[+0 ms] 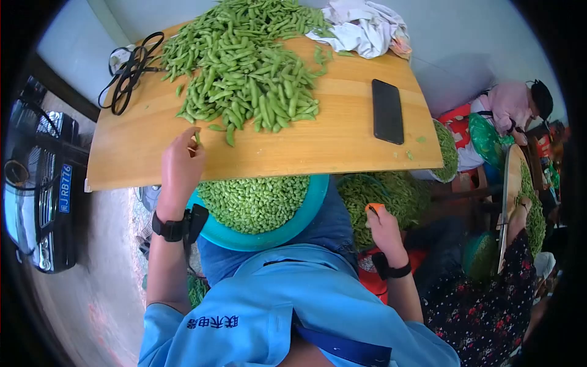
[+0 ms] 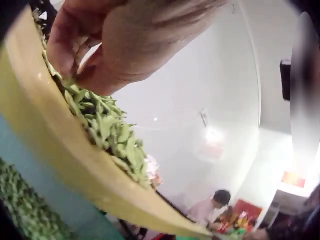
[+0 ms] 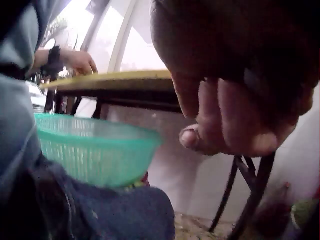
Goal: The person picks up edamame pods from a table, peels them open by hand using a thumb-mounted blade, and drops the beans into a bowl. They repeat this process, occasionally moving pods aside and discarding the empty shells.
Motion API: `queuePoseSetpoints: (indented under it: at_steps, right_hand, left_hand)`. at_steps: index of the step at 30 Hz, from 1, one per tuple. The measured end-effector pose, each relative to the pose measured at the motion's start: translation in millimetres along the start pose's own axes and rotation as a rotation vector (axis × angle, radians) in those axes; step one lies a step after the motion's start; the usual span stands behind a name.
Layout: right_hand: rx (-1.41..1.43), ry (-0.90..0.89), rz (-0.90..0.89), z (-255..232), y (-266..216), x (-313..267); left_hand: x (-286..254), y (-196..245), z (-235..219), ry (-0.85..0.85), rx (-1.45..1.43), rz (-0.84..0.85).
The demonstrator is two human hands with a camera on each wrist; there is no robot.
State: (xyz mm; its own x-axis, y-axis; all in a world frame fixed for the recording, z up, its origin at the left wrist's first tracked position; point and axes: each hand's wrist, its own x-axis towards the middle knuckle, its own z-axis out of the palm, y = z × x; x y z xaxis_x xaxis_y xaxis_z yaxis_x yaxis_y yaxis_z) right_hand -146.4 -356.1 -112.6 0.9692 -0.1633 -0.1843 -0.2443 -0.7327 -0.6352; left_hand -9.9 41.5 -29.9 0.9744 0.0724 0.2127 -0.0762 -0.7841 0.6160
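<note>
Over the table's front left, my left hand pinches a green edamame pod between thumb and fingertips. Its fingers come together close above the wood in the left wrist view. A large heap of edamame pods covers the back middle of the table. My right hand is off to the right, below table height, fingers curled round a small orange object; its kind is hidden by the grip. On my lap, partly under the table edge, sits a teal plastic basin filled with shelled beans.
On the table lie a black phone, a black strap and a crumpled white cloth. Pods and husks fill a container beside my right hand. Two other people sit at the right; a car stands left.
</note>
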Motion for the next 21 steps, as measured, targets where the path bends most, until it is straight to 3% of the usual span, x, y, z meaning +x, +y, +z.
queuePoseSetpoints:
  at_steps: [1, 2, 3, 5, 7, 10, 13, 15, 21]
  right_hand:
    - [0.358, -0.096, 0.051, -4, -19, 0]
    - [0.666, -0.21, 0.22, -12, -55, -1]
    - [0.825, -0.254, 0.178, -14, -86, -3]
    - [1.059, -0.346, 0.057, -1, -131, 0]
    - [1.141, -0.419, -0.104, 15, -169, 7]
    - [1.11, -0.452, -0.138, 35, -191, 22]
    - [1.145, -0.561, -0.147, 48, -194, 26]
    - [1.065, -0.45, -0.221, 56, -192, 26]
    - [1.089, -0.477, -0.222, 50, -187, 21]
  left_hand:
    - [-6, 8, -6, -0.08, -0.295, -0.203]
    - [-12, 12, -6, -0.119, -0.587, -0.195]
    - [-18, 21, -4, -0.145, -0.885, -0.276]
    - [-30, 40, 6, -0.2, -1.101, -0.317]
    - [-37, 51, 19, -0.266, -1.205, -0.312]
    - [-49, 57, 35, -0.321, -1.299, -0.275]
    - [-54, 56, 40, -0.355, -1.409, -0.344]
    - [-56, 56, 40, -0.361, -1.348, -0.351]
    - [-52, 54, 42, -0.296, -1.403, -0.346]
